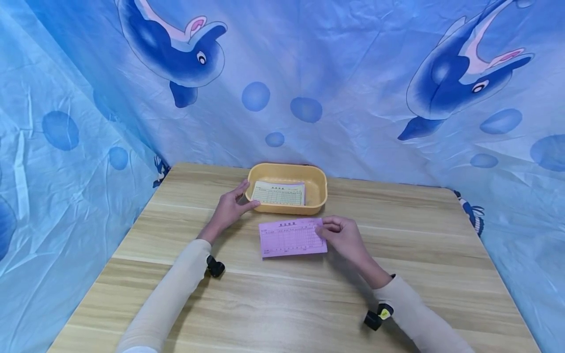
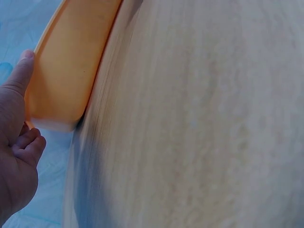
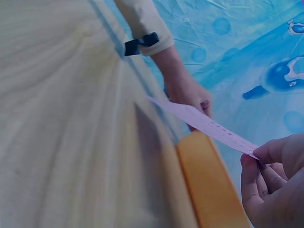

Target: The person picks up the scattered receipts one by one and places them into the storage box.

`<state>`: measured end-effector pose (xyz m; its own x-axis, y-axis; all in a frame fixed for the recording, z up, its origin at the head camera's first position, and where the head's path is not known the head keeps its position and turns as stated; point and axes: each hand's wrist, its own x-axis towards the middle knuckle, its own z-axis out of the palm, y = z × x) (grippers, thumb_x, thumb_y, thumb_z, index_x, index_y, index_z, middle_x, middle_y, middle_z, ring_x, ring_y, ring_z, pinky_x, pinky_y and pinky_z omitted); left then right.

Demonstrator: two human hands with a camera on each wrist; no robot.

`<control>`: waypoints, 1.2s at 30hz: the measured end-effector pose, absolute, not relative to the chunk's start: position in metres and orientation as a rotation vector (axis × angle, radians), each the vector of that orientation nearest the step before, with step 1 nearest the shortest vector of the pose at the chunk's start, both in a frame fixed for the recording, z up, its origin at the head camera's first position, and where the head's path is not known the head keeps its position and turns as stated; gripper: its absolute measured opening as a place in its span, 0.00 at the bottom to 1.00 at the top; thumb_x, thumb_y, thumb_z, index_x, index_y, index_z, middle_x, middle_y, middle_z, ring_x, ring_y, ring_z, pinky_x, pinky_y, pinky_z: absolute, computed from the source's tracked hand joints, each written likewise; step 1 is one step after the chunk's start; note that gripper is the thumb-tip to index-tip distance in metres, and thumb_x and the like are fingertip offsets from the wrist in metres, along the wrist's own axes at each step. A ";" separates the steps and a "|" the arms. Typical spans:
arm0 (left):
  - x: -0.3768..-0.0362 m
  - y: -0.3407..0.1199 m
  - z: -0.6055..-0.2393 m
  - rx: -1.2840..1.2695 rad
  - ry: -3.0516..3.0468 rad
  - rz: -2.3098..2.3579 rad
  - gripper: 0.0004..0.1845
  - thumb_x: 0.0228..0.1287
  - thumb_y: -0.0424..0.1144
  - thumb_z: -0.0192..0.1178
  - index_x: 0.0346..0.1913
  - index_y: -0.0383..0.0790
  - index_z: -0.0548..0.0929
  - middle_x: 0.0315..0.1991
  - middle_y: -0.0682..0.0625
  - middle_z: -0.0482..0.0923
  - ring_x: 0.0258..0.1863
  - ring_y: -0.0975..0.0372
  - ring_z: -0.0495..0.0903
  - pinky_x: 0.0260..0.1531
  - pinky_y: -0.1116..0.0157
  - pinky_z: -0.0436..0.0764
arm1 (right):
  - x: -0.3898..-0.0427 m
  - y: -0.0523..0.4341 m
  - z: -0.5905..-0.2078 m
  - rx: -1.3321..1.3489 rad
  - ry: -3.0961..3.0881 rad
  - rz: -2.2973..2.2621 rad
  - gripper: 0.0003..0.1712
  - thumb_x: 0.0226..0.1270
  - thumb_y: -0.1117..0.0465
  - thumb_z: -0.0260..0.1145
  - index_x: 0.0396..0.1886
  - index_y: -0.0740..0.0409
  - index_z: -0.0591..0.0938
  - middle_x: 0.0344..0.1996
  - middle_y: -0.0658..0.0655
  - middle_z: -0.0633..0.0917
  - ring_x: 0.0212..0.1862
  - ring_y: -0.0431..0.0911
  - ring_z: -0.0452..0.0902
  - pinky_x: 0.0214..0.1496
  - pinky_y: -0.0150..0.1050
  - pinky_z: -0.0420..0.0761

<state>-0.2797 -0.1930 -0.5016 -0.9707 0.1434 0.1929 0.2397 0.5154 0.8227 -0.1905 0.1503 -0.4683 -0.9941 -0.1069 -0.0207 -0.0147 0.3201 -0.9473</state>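
The right hand [image 1: 343, 236] pinched the right edge of a pink printed form [image 1: 292, 237] between thumb and curled fingers, and the right wrist view showed the sheet [image 3: 204, 123] lifted off the wood, its near end caught at the fingertips [image 3: 266, 153] and its far end hanging in the air above the table. From the head view the pink form lay just in front of a yellow plastic tray [image 1: 319, 189], close to the tray's front wall but whether touching it could not be told. Inside the tray rested a pale yellow form [image 1: 279, 194] printed with the same kind of grid, lying flat against the tray floor toward its left half. The left hand [image 1: 229, 208] was at the tray's left front corner, thumb along the front wall and fingers reaching up beside the rim; in the left wrist view the thumb [image 2: 19, 73] lay straight against the tray's outer wall [image 2: 71, 71] while the other fingers [image 2: 29, 145] were loosely curled and held nothing. Both arms wore cream sleeves [image 1: 174, 294], each with a small black camera mount at the wrist [image 1: 215, 267]. The tray and forms sat toward the far middle of a light wooden table [image 1: 441, 255] with pale grain bands. Behind and around the table hung a blue cloth [image 1: 353, 73] printed with dolphins [image 1: 176, 46] and round bubbles, wrinkled and draping down past the table's left and right edges.
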 end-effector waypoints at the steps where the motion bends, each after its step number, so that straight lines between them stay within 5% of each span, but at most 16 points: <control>1: -0.280 -0.193 -0.502 -0.340 -2.646 -1.459 0.51 0.56 0.57 0.74 0.76 0.35 0.64 0.79 0.43 0.57 0.79 0.55 0.57 0.76 0.58 0.64 | -0.191 0.151 -0.465 -0.120 2.477 -1.802 0.14 0.66 0.65 0.72 0.50 0.64 0.87 0.40 0.59 0.91 0.42 0.43 0.88 0.42 0.29 0.87; 11: -0.280 -0.194 -0.504 -0.358 -2.629 -1.468 0.43 0.62 0.43 0.74 0.75 0.32 0.65 0.79 0.42 0.57 0.78 0.55 0.58 0.74 0.60 0.67 | -0.206 0.155 -0.436 -0.205 2.403 -1.943 0.17 0.69 0.61 0.72 0.52 0.67 0.86 0.41 0.61 0.91 0.40 0.42 0.88 0.43 0.35 0.90; 22: -0.280 -0.194 -0.504 -0.364 -2.625 -1.484 0.42 0.62 0.41 0.74 0.75 0.33 0.65 0.79 0.43 0.57 0.78 0.53 0.59 0.74 0.59 0.67 | -0.233 0.148 -0.414 -0.112 2.335 -2.043 0.19 0.70 0.60 0.71 0.55 0.67 0.83 0.44 0.60 0.89 0.42 0.42 0.87 0.45 0.33 0.89; 36: -0.281 -0.195 -0.506 -0.345 -2.628 -1.493 0.47 0.60 0.52 0.74 0.75 0.33 0.64 0.79 0.44 0.57 0.78 0.56 0.59 0.74 0.60 0.67 | -0.277 0.132 -0.403 -0.094 2.314 -2.195 0.17 0.68 0.64 0.71 0.53 0.69 0.84 0.38 0.53 0.89 0.39 0.39 0.86 0.42 0.29 0.88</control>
<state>-0.2810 -0.1954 -0.5062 -0.9694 0.1469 0.1968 0.2442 0.4941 0.8344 -0.2766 0.1318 -0.4028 -0.9970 -0.0091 0.0763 -0.0767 0.0525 -0.9957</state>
